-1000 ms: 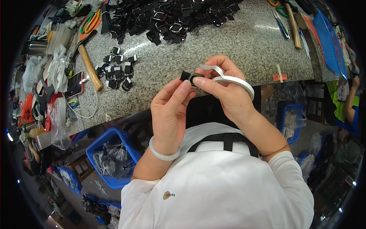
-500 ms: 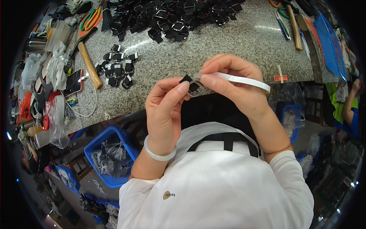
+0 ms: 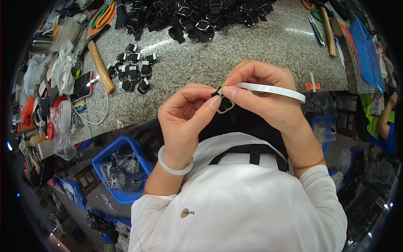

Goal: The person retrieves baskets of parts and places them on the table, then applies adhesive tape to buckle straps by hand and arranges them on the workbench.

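Between thumb and fingers, my left hand [image 3: 184,111] pinches a small metal buckle [image 3: 227,106] with a short black webbing piece on it. My right hand [image 3: 266,94] is closed on a narrow white strip of tape [image 3: 277,90], whose long end curves out past the knuckles. The fingertips of both hands meet at the webbing, with the strip's short end there, partly hidden by the fingers. Both hands are above the near edge of the speckled stone worktop [image 3: 201,59].
Several black buckle pieces with white tabs [image 3: 133,71] lie left of my hands, beside a wooden-handled hammer [image 3: 100,67] and a phone [image 3: 82,86]. A heap of black buckle pieces [image 3: 197,19] covers the far side. A blue basket [image 3: 145,157] stands below the worktop's edge.
My left hand has moved right and closed up against the right hand's fingertips. The buckle has shifted right and tilted. The view has shifted slightly.
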A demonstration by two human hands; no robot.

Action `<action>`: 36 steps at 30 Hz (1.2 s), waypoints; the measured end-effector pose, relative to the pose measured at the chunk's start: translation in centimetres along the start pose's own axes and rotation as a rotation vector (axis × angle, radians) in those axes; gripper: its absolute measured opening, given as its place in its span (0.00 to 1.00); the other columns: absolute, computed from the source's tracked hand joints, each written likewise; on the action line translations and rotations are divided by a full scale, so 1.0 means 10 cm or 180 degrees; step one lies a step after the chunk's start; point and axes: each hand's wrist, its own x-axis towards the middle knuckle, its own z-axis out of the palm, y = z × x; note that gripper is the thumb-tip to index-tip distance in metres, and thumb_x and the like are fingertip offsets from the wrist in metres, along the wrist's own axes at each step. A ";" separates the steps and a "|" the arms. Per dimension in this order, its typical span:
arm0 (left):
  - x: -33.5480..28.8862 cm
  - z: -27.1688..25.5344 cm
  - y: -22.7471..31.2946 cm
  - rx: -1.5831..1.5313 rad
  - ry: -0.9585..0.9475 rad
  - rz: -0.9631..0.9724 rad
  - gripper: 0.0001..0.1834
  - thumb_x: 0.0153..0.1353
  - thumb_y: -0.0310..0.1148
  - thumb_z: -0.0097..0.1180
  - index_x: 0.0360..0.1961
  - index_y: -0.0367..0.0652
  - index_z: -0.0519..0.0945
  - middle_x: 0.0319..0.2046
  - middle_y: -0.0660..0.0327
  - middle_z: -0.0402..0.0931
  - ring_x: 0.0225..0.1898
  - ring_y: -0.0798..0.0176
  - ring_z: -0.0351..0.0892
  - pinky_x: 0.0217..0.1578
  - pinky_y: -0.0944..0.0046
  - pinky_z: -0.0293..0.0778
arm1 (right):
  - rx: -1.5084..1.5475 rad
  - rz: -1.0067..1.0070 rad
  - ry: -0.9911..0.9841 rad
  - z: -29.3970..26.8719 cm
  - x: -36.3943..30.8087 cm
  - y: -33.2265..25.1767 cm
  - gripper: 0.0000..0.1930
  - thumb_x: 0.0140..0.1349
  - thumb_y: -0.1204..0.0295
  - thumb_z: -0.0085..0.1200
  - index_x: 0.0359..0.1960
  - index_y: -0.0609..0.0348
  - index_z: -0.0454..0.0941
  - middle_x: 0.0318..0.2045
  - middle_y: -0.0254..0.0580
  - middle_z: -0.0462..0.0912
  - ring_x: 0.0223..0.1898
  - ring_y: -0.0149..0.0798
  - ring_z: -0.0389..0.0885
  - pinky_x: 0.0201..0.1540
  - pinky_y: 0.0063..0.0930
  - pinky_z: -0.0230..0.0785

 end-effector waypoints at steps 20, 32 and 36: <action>-0.01 -0.07 -0.02 0.0369 -0.0062 0.0609 0.09 0.51 0.14 0.60 0.35 0.32 0.80 0.35 0.54 0.79 0.33 0.67 0.76 0.35 0.72 0.72 | 0.0019 -0.0451 0.0161 -0.03 -0.02 0.08 0.09 0.51 0.77 0.65 0.34 0.63 0.81 0.29 0.37 0.82 0.33 0.27 0.80 0.36 0.17 0.73; 0.12 -0.19 -0.04 -0.0455 -0.0511 -0.0008 0.07 0.49 0.14 0.61 0.31 0.33 0.80 0.32 0.52 0.80 0.34 0.62 0.79 0.38 0.68 0.75 | 0.1176 0.0216 -0.0254 0.03 0.01 0.16 0.06 0.50 0.78 0.65 0.28 0.61 0.80 0.28 0.35 0.80 0.30 0.25 0.76 0.32 0.17 0.68; 0.10 -0.08 -0.06 -0.0055 -0.0270 0.0236 0.09 0.52 0.16 0.59 0.36 0.34 0.80 0.38 0.51 0.79 0.41 0.61 0.77 0.43 0.66 0.73 | 0.0741 0.0068 0.0186 0.05 0.01 0.17 0.05 0.51 0.78 0.65 0.28 0.61 0.80 0.28 0.35 0.79 0.31 0.26 0.76 0.32 0.17 0.68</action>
